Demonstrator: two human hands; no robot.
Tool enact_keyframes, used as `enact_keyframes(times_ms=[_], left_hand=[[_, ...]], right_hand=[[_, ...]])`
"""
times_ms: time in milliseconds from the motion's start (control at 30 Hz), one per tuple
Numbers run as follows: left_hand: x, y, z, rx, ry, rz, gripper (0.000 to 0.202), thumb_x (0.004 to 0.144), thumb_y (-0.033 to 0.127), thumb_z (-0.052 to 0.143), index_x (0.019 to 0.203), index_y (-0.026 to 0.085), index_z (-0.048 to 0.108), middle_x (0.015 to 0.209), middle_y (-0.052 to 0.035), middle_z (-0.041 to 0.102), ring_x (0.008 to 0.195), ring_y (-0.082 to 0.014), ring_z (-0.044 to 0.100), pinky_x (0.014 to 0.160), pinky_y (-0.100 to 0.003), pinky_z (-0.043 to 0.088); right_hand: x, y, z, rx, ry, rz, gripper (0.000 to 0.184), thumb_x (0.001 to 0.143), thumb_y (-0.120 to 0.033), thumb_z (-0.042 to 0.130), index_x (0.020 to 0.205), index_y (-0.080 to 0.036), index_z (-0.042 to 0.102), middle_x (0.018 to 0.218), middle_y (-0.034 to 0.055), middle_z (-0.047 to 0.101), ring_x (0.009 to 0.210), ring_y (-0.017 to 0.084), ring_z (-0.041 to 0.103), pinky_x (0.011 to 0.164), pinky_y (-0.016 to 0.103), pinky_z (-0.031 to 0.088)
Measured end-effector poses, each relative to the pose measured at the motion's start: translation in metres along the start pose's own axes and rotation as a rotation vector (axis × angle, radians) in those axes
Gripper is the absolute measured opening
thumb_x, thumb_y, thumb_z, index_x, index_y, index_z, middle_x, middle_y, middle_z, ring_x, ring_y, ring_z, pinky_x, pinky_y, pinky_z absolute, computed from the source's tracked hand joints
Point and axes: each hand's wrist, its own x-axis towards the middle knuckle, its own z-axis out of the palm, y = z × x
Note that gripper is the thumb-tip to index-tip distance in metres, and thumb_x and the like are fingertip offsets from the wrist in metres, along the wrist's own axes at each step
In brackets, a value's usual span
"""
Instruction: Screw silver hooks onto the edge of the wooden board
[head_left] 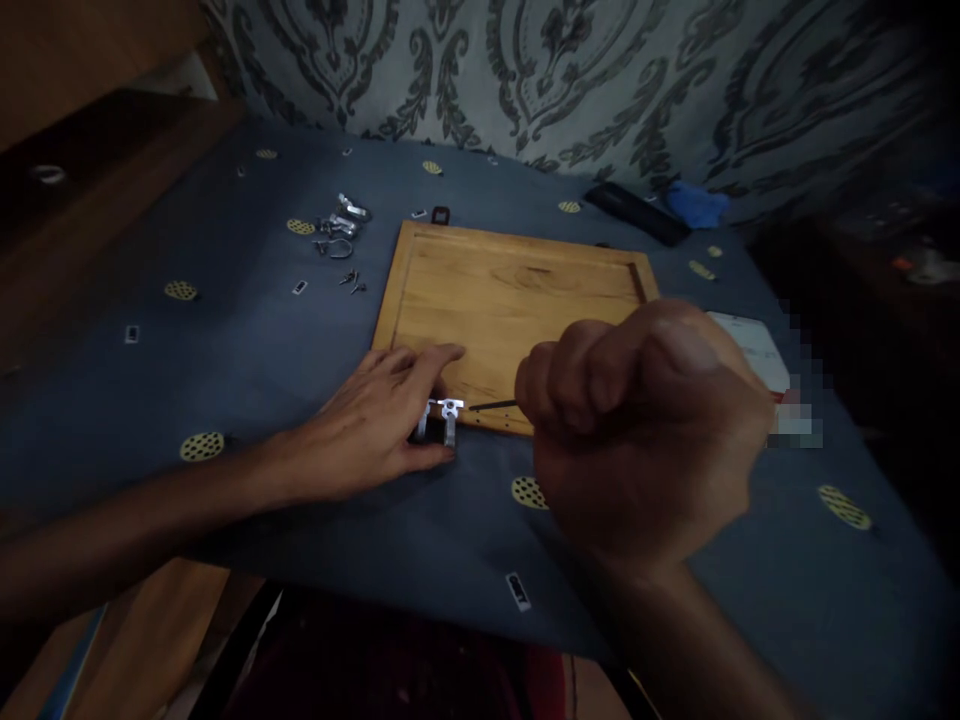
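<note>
A wooden panel (pixel 517 300) with a raised frame lies flat on the table. At its near left corner sits a metal cabinet hinge (pixel 450 410), its arm sticking out past the panel's near edge. My left hand (pixel 382 415) grips the hinge, with the thumb below it and the index finger stretched over the wood. My right hand (pixel 645 430) is closed in a fist around a screwdriver (pixel 491 405). Only the thin dark shaft shows, its tip pointing left close to the hinge; the handle is hidden in the fist. Small dark holes mark the panel's near edge beside the shaft.
More metal hinges (pixel 345 220) and several loose screws (pixel 352 281) lie left of the panel on the blue patterned cloth (pixel 247 370). Behind are a dark case (pixel 637 213) and a blue cloth bundle (pixel 697 204). A white flat object (pixel 750 348) lies at right.
</note>
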Motion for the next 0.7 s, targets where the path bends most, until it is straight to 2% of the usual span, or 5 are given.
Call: enact_keyframes(times_ms=[167,267,500,600,700], left_hand=[[0.0,-0.003,0.001,-0.033,-0.01,0.0,0.081,0.081,0.03,0.079,0.148,0.021,0.033,0.119,-0.0074,0.066,0.123,-0.0302,0.057,0.106,-0.047,0.043],[0.0,-0.002,0.0,-0.034,-0.011,-0.002,0.081,0.081,0.03,0.079,0.148,0.02,0.034,0.121,-0.0083,0.065,0.123,-0.0308,0.057,0.107,-0.047,0.043],[0.001,0.0,-0.001,-0.03,-0.024,-0.002,0.078,0.082,0.03,0.078,0.146,0.019,0.036,0.119,-0.0085,0.066,0.12,-0.0305,0.057,0.105,-0.048,0.044],[0.001,-0.001,0.0,-0.024,-0.009,0.003,0.078,0.08,0.029,0.078,0.146,0.019,0.037,0.119,-0.0088,0.065,0.12,-0.0306,0.058,0.104,-0.047,0.045],[0.001,-0.002,0.0,-0.016,-0.001,0.005,0.076,0.081,0.029,0.078,0.145,0.02,0.038,0.119,-0.0084,0.065,0.12,-0.0299,0.058,0.104,-0.046,0.045]], right_hand=[[0.003,0.0,0.012,-0.029,0.001,0.012,0.039,0.09,-0.017,0.055,0.055,-0.023,0.039,0.048,-0.007,0.029,0.041,0.009,0.028,0.039,0.024,0.025],[0.004,0.001,0.013,-0.06,-0.004,0.055,0.038,0.087,-0.02,0.058,0.055,-0.023,0.038,0.048,-0.0065,0.029,0.041,0.01,0.027,0.039,0.026,0.024],[0.005,0.009,0.012,-0.143,0.011,0.013,0.044,0.088,-0.026,0.063,0.054,-0.025,0.034,0.046,-0.0063,0.027,0.039,0.01,0.021,0.037,0.027,0.021],[0.004,0.011,0.012,-0.091,0.005,0.013,0.042,0.09,-0.02,0.057,0.055,-0.024,0.036,0.047,-0.0064,0.026,0.04,0.01,0.022,0.038,0.026,0.021],[0.003,0.012,0.011,-0.036,0.011,0.056,0.036,0.083,-0.015,0.058,0.054,-0.023,0.038,0.048,-0.0059,0.029,0.041,0.01,0.022,0.039,0.027,0.023]])
